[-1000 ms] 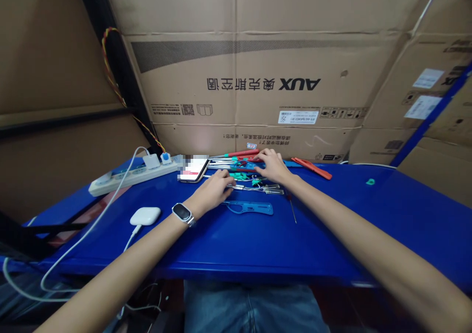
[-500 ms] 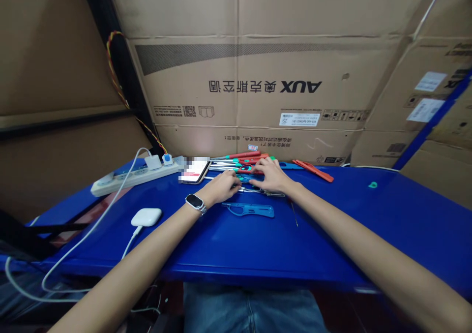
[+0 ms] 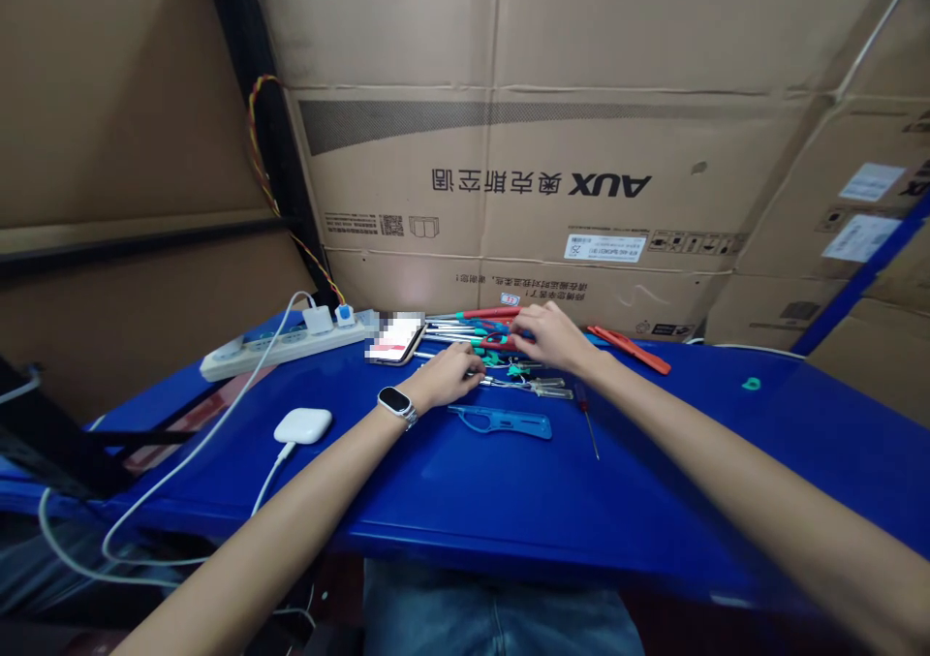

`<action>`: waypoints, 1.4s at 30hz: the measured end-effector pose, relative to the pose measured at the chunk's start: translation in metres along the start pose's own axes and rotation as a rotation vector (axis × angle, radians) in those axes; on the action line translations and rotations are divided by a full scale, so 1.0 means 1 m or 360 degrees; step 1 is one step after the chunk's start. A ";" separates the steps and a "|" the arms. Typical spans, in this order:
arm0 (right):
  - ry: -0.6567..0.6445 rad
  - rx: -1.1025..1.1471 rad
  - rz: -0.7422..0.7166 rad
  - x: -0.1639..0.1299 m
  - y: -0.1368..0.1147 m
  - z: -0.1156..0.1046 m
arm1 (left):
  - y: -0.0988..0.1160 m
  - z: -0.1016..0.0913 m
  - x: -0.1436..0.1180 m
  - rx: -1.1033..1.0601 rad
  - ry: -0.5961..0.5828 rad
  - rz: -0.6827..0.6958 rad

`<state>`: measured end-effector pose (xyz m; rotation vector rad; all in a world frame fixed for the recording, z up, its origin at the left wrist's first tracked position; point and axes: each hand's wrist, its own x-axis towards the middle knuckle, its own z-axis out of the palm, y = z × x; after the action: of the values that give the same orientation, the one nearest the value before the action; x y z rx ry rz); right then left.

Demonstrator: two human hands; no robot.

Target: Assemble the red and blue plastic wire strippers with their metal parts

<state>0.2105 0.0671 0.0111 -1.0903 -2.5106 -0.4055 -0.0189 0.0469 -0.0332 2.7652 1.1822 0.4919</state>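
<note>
Right hand [image 3: 548, 334] has shifted back from the wired parts [image 3: 518, 371] to a red handle [image 3: 501, 345] just behind them, fingers half-curled, left hand [image 3: 451, 375] loosely curled, hold of either undeterminable; best grip gently, sparing the wired parts; count: one blue shell [image 3: 512, 423], one screwdriver [image 3: 583, 401], at least two clear pieces [image 3: 553, 392].

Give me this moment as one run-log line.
left hand: by silver piece, grip unclear | right hand: at red handle, grip unclear | on blue table: blue plastic handle shell, screwdriver, smartphone, white earbuds case
</note>
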 end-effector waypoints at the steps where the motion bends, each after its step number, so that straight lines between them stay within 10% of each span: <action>1: 0.0029 -0.0055 0.0047 0.002 0.004 0.000 | 0.000 0.000 0.000 0.0007 -0.0004 -0.0005; 20: 0.0038 -0.0079 0.0203 -0.011 0.011 0.022 | -0.003 -0.013 0.020 0.0038 -0.0194 0.0052; 34: 0.0297 0.0968 0.0507 -0.063 -0.018 0.015 | 0.012 -0.026 0.002 -0.0188 0.0309 0.0168; 42: 0.0279 0.1001 0.0572 -0.061 -0.038 0.022 | 0.020 -0.038 -0.006 -0.0076 0.0463 0.0182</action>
<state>0.2158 0.0118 -0.0401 -1.1353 -2.0056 0.3536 -0.0215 0.0270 0.0049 2.7993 1.0476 0.9488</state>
